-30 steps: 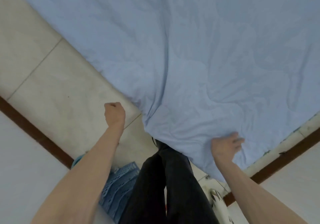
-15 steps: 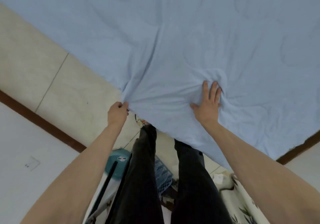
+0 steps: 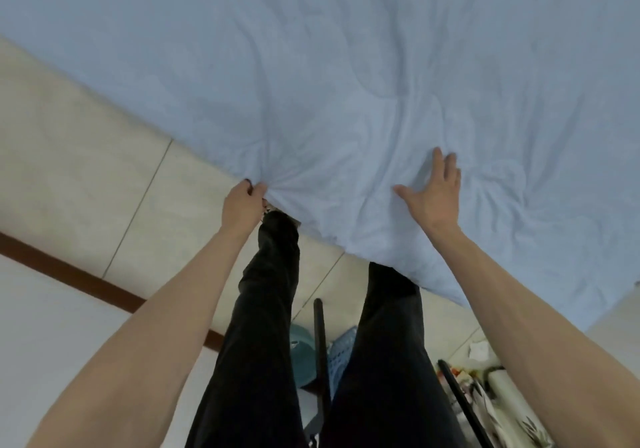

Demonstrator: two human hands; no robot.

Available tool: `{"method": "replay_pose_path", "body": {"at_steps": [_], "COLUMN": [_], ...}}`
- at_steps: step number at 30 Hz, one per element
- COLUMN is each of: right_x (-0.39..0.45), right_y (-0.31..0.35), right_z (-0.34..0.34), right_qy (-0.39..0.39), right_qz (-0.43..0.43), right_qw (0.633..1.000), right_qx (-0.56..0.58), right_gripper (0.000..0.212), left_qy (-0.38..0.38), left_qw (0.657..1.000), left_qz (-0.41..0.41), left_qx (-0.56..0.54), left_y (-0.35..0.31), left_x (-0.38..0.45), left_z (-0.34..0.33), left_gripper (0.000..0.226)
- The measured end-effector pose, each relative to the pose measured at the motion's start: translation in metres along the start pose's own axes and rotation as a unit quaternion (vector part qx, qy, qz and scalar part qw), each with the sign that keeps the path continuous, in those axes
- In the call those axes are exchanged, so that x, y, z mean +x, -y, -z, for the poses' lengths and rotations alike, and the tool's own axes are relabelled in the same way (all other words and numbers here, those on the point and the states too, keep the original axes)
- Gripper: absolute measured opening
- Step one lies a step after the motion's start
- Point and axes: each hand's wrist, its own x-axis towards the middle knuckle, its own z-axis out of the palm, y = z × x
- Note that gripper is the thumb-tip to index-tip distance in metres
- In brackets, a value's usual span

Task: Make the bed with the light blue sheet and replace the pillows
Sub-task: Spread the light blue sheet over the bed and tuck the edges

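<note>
— What is the cloth like?

— One light blue sheet (image 3: 346, 66), thin and soft, spread over the bed and filling the upper part of the view. It is creased, with folds fanning out from its near edge, which hangs over the bed's side above pale floor tiles (image 3: 86, 170).

— And the hands?

— Two. The left hand (image 3: 242, 205) pinches the sheet's edge, fingers (image 3: 254, 189) curled tight on a bunched fold. The right hand (image 3: 433, 194) lies flat on the sheet, fingers straight and slightly spread, thumb out to the side.

— Different from half a second ago?

— The right hand has slid outward and its fingers have loosened; the puckers around it look flatter. The left keeps its pinch on the edge.

— Anything else?

— Two legs in black trousers (image 3: 263, 343), a brown skirting strip (image 3: 69, 274), a blue slotted basket (image 3: 341, 354) and a teal round thing (image 3: 301, 354) on the floor.
</note>
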Motion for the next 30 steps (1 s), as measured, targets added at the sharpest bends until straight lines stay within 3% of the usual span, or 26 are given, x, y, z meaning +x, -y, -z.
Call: {"method": "replay_pose_path", "body": {"at_steps": [3, 8, 12, 15, 17, 20, 23, 27, 30], "right_x": [-0.005, -0.002, -0.003, -0.012, -0.015, -0.006, 0.000, 0.002, -0.001], "right_y": [0.040, 0.069, 0.098, 0.127, 0.153, 0.202, 0.233, 0.245, 0.252], "right_z": [-0.026, -0.049, -0.060, -0.069, -0.078, -0.091, -0.109, -0.113, -0.109], "right_qy": [0.044, 0.111, 0.102, 0.076, 0.035, 0.010, 0.052, 0.105, 0.106], "right_qz": [0.006, -0.062, -0.106, -0.124, -0.065, 0.003, -0.061, -0.126, -0.141], "right_qw": [0.999, 0.987, 0.981, 0.985, 0.994, 0.999, 0.996, 0.983, 0.978], "right_qx": [-0.013, -0.099, -0.128, -0.094, -0.076, -0.050, -0.045, -0.085, -0.115], "right_gripper": [0.113, 0.141, 0.143, 0.133, 0.120, 0.111, 0.127, 0.149, 0.155], "left_qy": [-0.030, 0.077, 0.012, 0.027, 0.010, -0.037, -0.107, -0.057, -0.099], "left_qw": [0.999, 0.996, 0.998, 0.998, 0.999, 0.996, 0.989, 0.990, 0.983], "left_qz": [0.012, 0.023, 0.016, -0.017, -0.041, -0.018, 0.023, 0.049, 0.048], "left_qx": [-0.030, 0.029, -0.052, -0.046, -0.030, -0.077, -0.104, -0.116, -0.148], "left_y": [0.013, 0.030, 0.015, -0.006, -0.010, -0.002, 0.016, 0.013, -0.009], "left_x": [0.013, 0.061, 0.102, 0.119, 0.125, 0.129, 0.129, 0.141, 0.163], "left_z": [0.047, 0.132, 0.186, 0.188, 0.182, 0.191, 0.212, 0.247, 0.286], "left_gripper": [0.038, 0.040, 0.061, 0.047, 0.034, 0.034, 0.034, 0.033, 0.045]}}
